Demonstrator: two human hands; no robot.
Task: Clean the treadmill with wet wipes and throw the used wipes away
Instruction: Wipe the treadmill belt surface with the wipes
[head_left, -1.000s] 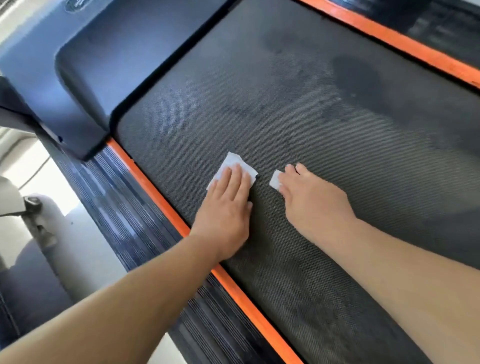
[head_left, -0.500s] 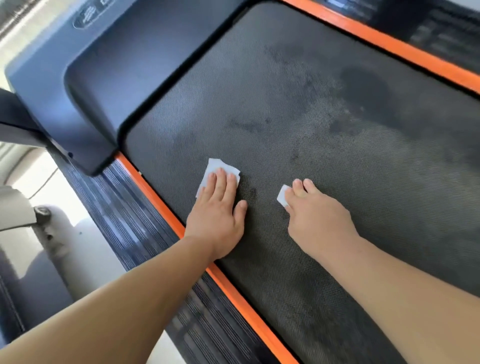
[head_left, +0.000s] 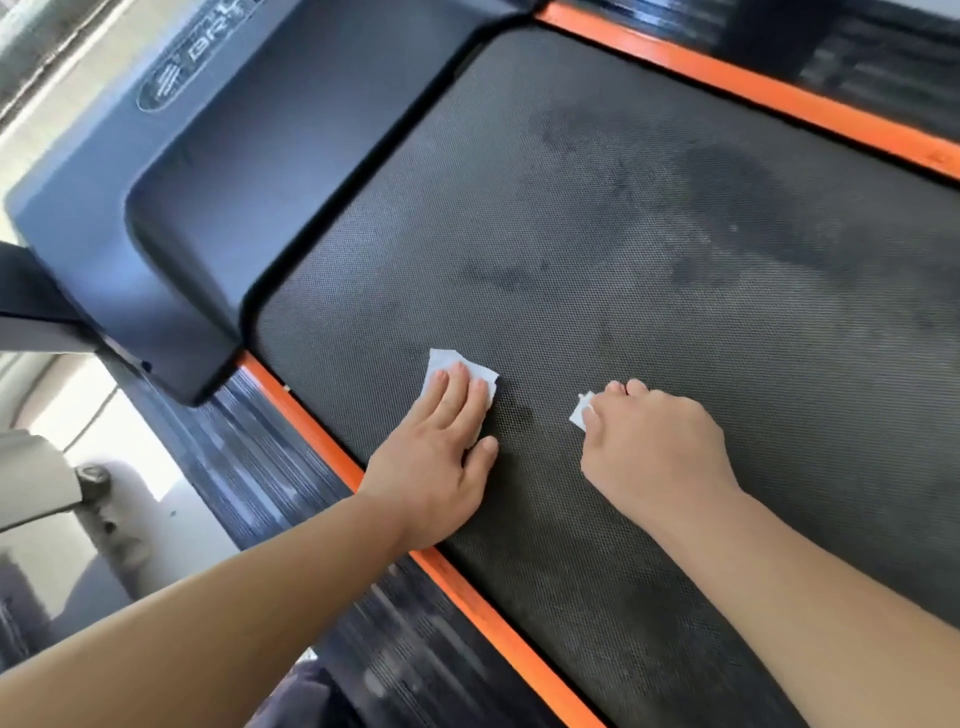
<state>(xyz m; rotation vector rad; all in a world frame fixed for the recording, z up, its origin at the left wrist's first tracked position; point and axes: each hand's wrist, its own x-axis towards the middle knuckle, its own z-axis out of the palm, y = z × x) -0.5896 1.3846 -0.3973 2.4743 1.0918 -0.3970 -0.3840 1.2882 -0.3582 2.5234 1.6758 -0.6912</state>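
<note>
The treadmill's dark textured belt (head_left: 649, 291) fills the view, with darker damp patches toward the upper right. My left hand (head_left: 441, 457) lies flat with straight fingers pressing a white wet wipe (head_left: 441, 364) onto the belt near its left edge. To its right, my right hand (head_left: 654, 447) has curled fingers over a second white wipe (head_left: 581, 413), of which only a small corner shows.
Orange strips (head_left: 306, 415) border the belt on both sides, with black ribbed side rails (head_left: 249, 467) outside them. The dark blue motor cover (head_left: 218, 197) rises at the belt's upper left end. Pale floor (head_left: 135, 467) lies to the left.
My left hand has slid its wipe leftward, away from the right hand, widening the gap between them. The view has shifted, showing more of the motor cover.
</note>
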